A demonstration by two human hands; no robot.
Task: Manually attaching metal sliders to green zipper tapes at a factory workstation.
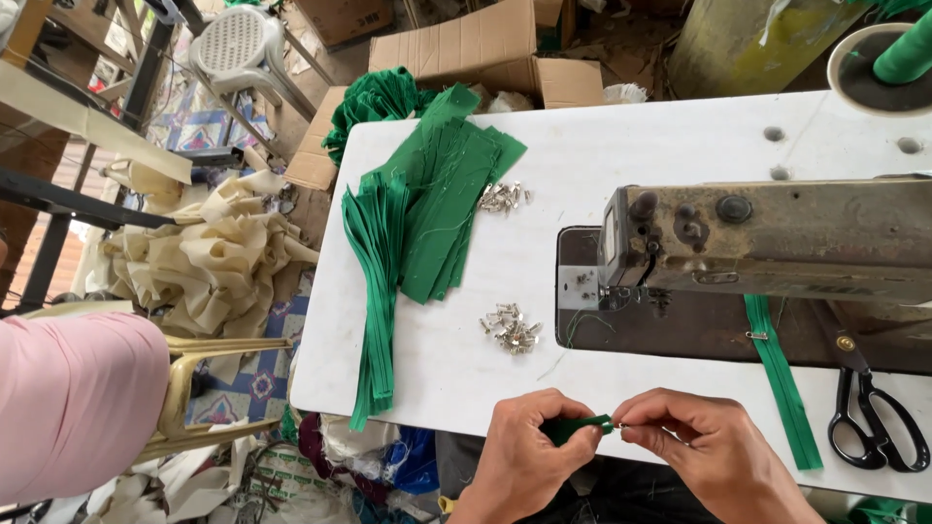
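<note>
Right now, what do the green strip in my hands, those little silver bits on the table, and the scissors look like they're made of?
Green strip: woven fabric tape, matte, bending softly between both hands.
Silver bits: probably metal, small and shiny, glinting in a loose pile.
Scissors: glossy black handles, likely plastic or painted; blades look like dull steel.

Short green zipper strip (582,426), pinched level
</note>
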